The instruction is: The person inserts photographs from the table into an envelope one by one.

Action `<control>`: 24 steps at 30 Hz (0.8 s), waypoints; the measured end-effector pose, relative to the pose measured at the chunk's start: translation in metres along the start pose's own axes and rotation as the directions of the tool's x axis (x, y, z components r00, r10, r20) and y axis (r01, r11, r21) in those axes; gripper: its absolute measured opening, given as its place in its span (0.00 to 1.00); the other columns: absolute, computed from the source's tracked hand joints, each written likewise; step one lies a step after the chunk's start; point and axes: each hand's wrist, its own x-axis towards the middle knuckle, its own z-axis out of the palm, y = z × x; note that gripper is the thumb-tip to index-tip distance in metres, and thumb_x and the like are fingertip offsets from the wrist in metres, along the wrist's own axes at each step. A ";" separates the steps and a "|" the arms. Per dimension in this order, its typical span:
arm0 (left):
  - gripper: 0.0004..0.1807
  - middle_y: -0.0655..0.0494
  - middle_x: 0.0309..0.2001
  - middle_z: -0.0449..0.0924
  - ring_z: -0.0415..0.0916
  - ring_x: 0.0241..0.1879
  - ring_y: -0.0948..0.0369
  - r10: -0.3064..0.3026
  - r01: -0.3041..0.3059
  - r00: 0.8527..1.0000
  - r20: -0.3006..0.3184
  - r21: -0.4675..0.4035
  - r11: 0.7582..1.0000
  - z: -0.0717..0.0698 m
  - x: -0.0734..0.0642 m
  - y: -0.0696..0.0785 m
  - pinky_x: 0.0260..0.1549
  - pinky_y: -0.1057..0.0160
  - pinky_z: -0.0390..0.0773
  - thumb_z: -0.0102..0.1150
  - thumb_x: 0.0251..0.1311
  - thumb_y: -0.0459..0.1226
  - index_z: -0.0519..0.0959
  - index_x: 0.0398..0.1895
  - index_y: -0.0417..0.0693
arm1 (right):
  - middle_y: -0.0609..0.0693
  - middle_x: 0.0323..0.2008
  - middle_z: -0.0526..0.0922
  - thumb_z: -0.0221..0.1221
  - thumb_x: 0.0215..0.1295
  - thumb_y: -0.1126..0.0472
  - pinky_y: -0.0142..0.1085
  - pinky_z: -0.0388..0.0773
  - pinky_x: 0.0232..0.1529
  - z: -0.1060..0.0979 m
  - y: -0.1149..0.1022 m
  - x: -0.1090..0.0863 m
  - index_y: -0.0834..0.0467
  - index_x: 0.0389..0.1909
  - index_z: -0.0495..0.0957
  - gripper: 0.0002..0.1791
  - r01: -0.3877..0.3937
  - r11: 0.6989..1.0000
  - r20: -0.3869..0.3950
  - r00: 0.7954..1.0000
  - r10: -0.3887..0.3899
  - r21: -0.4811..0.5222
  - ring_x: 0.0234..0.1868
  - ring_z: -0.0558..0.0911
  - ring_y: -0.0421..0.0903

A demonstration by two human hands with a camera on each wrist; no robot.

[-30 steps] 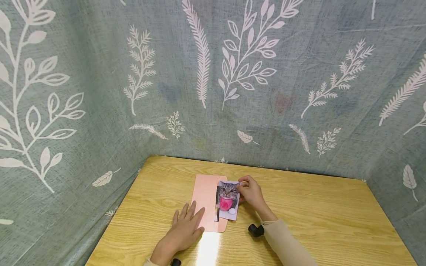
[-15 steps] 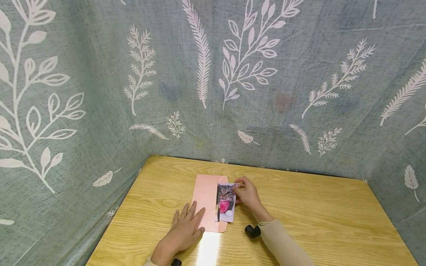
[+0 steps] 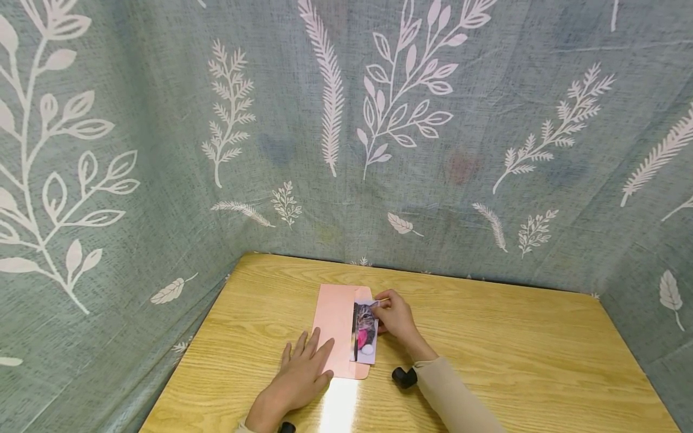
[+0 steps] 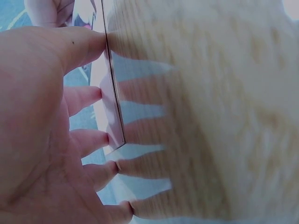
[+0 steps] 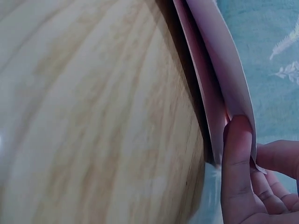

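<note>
A pink envelope (image 3: 334, 310) lies on the wooden table, its flap opened out to the right. My left hand (image 3: 299, 374) rests on the envelope's lower left part with fingers spread; in the left wrist view its fingertips touch the envelope (image 4: 110, 114) and the tabletop. A cat picture card (image 3: 367, 337), with a pink patch on the cat's chest, stands partly inside the envelope's mouth, its left part hidden there. My right hand (image 3: 397, 317) pinches the card's right edge near the top. From the right wrist, thumb and fingers grip the card (image 5: 226, 60) just above the flap.
The wooden table (image 3: 514, 349) stretches to both sides. A grey-green curtain (image 3: 433, 180) with white leaf prints hangs behind and beside it. A black wrist device (image 3: 404, 377) sits under the right sleeve (image 3: 455, 397).
My right hand has moved left, sliding the card further into the envelope, so less of the cat picture shows. The left hand and the envelope have stayed in place.
</note>
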 end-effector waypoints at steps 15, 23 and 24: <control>0.34 0.35 0.77 0.46 0.40 0.75 0.34 0.007 -0.007 1.000 -0.006 0.006 1.000 -0.002 0.000 0.001 0.63 0.24 0.41 0.55 0.72 0.48 0.60 0.77 0.48 | 0.55 0.31 0.80 0.61 0.63 0.72 0.42 0.82 0.18 0.008 -0.002 -0.001 0.70 0.50 0.73 0.15 0.027 1.000 0.021 0.999 -0.026 -0.014 0.20 0.80 0.44; 0.34 0.35 0.77 0.45 0.39 0.75 0.34 0.013 -0.013 1.000 -0.009 0.008 1.000 -0.001 0.002 -0.001 0.63 0.24 0.40 0.54 0.72 0.48 0.60 0.77 0.48 | 0.58 0.37 0.82 0.57 0.67 0.70 0.41 0.84 0.25 0.000 -0.002 -0.006 0.68 0.54 0.74 0.15 -0.017 1.000 0.008 1.000 0.017 0.002 0.28 0.84 0.48; 0.34 0.35 0.77 0.45 0.39 0.75 0.34 0.012 -0.012 1.000 -0.008 0.006 1.000 -0.002 0.002 -0.002 0.63 0.24 0.40 0.54 0.72 0.48 0.60 0.77 0.48 | 0.58 0.38 0.82 0.57 0.68 0.69 0.42 0.85 0.26 -0.001 -0.002 -0.007 0.68 0.54 0.74 0.15 -0.024 1.000 0.008 1.000 0.023 0.014 0.29 0.84 0.48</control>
